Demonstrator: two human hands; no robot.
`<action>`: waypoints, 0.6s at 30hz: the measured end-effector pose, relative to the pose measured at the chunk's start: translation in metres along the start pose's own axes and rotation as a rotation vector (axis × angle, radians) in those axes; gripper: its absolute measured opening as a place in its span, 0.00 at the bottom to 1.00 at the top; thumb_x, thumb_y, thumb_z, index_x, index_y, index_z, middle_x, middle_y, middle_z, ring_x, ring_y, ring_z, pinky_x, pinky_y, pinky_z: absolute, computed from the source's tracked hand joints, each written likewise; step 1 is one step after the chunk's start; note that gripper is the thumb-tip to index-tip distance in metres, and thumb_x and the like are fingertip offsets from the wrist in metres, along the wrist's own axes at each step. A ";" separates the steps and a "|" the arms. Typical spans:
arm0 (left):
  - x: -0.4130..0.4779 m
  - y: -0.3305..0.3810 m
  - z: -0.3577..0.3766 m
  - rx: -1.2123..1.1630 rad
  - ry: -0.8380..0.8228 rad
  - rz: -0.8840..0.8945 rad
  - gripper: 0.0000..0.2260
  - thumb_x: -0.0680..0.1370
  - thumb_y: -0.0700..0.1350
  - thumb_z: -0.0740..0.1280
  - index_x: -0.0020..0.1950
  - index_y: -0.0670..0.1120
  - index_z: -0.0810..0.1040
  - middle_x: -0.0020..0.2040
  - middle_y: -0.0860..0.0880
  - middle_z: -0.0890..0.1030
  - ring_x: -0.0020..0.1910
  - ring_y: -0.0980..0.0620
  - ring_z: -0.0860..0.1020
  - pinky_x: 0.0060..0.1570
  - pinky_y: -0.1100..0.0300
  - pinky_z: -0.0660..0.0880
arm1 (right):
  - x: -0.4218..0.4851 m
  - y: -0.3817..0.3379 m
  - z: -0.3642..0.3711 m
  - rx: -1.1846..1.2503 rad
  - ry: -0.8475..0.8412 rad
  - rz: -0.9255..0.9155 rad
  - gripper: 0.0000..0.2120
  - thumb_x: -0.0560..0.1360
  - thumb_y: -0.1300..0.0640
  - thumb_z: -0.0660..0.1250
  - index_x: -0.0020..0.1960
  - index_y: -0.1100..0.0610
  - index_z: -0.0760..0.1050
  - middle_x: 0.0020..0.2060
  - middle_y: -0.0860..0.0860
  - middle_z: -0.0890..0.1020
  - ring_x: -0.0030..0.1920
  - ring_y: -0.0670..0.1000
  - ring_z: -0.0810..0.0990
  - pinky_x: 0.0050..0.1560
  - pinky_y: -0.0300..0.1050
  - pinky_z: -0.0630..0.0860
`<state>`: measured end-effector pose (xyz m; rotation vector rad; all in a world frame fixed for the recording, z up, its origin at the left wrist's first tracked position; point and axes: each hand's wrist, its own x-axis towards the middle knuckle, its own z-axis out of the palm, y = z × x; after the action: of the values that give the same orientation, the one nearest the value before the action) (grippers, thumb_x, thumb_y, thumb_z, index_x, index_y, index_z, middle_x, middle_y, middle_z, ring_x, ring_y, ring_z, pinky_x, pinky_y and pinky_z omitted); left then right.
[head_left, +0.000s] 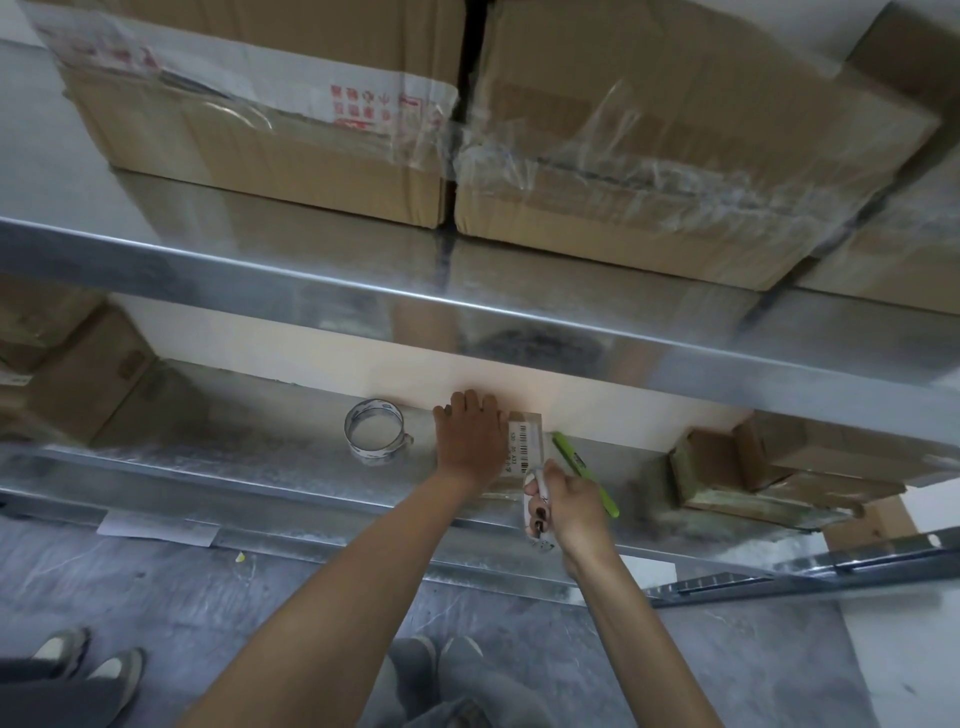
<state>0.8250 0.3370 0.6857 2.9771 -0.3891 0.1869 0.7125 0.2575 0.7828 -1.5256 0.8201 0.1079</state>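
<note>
Metal shelf (249, 431), grey floor (156, 587); left hand (470, 441) flat on labelled box (525, 441), right hand (566, 501) grips white pen (537, 493).

Small box (527, 441): brown cardboard with a white label printed in black barcode stripes and black characters.
Pen (539, 480) in the right hand (569, 506): white, with dark speckling at its lower end.
Fingers (541, 514) of that hand: dark nail polish.
Marker (584, 475): bright lime green.
Tape roll (375, 434): clear and glossy, with a pale inner ring and dark print.
Shelf (249, 447): grey galvanised metal, mottled.
Upper cartons (291, 156): tan brown under clear film; one has a white strip with red print.
Paper slip (156, 527): white.
Floor (208, 597): grey with pale scuffs.
</note>
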 end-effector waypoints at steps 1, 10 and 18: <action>0.000 0.000 0.000 -0.005 -0.017 -0.004 0.20 0.78 0.51 0.47 0.45 0.45 0.76 0.42 0.44 0.78 0.41 0.44 0.75 0.40 0.50 0.71 | 0.001 0.002 0.001 -0.008 0.007 0.001 0.22 0.82 0.56 0.54 0.32 0.62 0.72 0.16 0.49 0.69 0.17 0.47 0.66 0.22 0.37 0.68; 0.000 0.000 -0.012 -0.049 -0.128 0.009 0.19 0.81 0.52 0.47 0.56 0.44 0.73 0.54 0.43 0.76 0.53 0.43 0.73 0.52 0.48 0.68 | 0.006 0.032 0.005 -0.054 0.028 0.106 0.21 0.81 0.58 0.55 0.31 0.61 0.72 0.17 0.51 0.69 0.19 0.51 0.66 0.23 0.38 0.68; 0.000 -0.001 -0.015 -0.056 -0.153 0.018 0.20 0.82 0.52 0.45 0.59 0.44 0.72 0.55 0.43 0.75 0.54 0.42 0.72 0.52 0.47 0.67 | 0.018 0.051 0.009 -0.135 0.055 0.171 0.23 0.82 0.54 0.55 0.32 0.63 0.73 0.21 0.55 0.71 0.20 0.51 0.68 0.21 0.37 0.68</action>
<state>0.8240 0.3400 0.7004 2.9420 -0.4309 -0.0499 0.7020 0.2627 0.7295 -1.5881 1.0035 0.2523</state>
